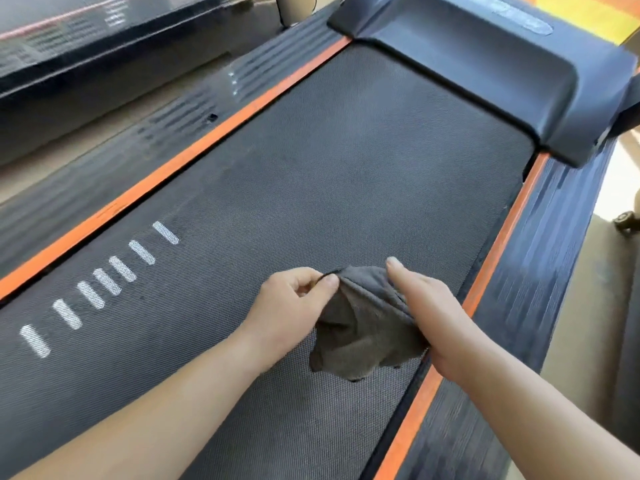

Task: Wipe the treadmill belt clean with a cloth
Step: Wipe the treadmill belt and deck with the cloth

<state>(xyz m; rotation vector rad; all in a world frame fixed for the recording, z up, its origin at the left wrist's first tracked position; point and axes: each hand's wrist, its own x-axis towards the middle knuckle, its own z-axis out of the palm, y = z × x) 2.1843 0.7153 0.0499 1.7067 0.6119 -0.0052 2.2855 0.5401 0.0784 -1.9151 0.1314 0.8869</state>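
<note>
The dark textured treadmill belt (329, 161) runs diagonally through the head view, with a row of white dashes at its left. A crumpled grey cloth (363, 327) hangs just above the belt's lower right part. My left hand (291, 306) pinches the cloth's upper edge between thumb and fingers. My right hand (433, 313) holds the cloth's right side, thumb stretched along the top and the fingers hidden underneath it.
Orange strips (194, 150) and ribbed dark side rails (540, 258) border the belt on both sides. The black motor cover (485, 64) closes its far end. A dark piece of furniture (69, 39) stands at the upper left on the beige floor. A small wheel (627, 220) shows at the right.
</note>
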